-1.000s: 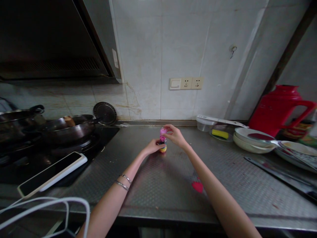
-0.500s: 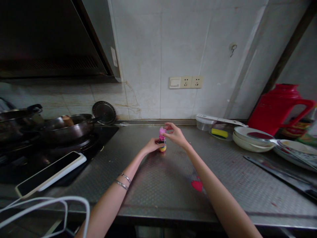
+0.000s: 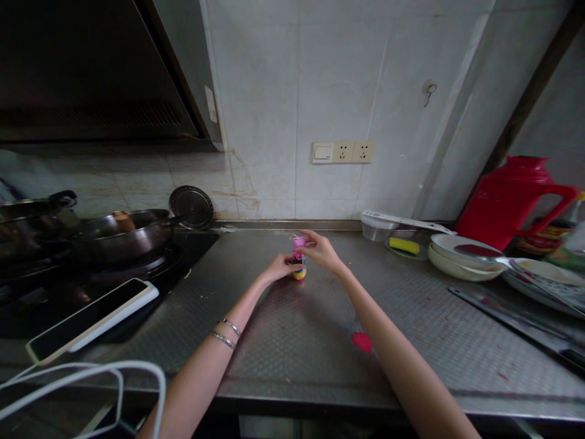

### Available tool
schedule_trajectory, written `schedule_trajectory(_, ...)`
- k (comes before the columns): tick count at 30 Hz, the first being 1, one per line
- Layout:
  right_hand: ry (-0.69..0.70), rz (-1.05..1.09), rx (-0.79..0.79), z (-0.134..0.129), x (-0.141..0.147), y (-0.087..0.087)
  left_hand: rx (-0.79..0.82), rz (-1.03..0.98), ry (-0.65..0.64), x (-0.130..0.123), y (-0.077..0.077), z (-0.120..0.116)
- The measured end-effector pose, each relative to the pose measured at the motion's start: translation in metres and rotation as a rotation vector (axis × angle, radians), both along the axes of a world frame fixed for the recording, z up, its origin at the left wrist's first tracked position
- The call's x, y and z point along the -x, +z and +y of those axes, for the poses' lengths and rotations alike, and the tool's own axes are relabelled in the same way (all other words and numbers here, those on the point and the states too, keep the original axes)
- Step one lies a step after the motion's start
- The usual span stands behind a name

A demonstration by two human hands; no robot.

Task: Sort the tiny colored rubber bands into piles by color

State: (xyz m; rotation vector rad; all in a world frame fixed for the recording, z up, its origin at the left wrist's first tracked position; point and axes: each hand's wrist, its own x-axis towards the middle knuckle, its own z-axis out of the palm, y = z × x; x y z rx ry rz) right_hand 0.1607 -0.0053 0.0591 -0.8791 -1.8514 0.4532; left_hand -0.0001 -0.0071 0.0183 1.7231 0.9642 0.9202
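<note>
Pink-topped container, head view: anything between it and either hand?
Nothing visible. The left hand holds the pink-topped container below its pink top; the right hand is right at that top.

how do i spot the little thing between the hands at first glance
Find the steel counter between the black hob and the red flask. Near its middle, toward the back, the left hand holds a small upright thing, the right hand near its top. Unlike the red patch nearer the viewer, it is pink above, dark midway, yellow below.
</note>
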Motion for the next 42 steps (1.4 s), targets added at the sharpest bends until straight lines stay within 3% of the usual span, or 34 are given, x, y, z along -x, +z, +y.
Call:
schedule_trajectory(15, 0.216, 0.075, 0.141, 0.001, -0.003, -0.001, -0.039, 0.033, -0.063, 0.001, -0.001, 0.003)
schedule_trajectory(21, 0.094, 0.081, 0.103, 0.004, -0.003, -0.007, -0.071, 0.046, -0.071, 0.0, -0.001, 0.003)
schedule_trajectory(29, 0.181, 0.347, 0.345, 0.0, -0.02, 0.005, -0.069, 0.046, -0.089, 0.001, 0.001, 0.0)
schedule_trajectory(42, 0.121, 0.487, 0.42, 0.009, -0.019, -0.001, -0.075, 0.073, -0.07, 0.001, 0.002, -0.001)
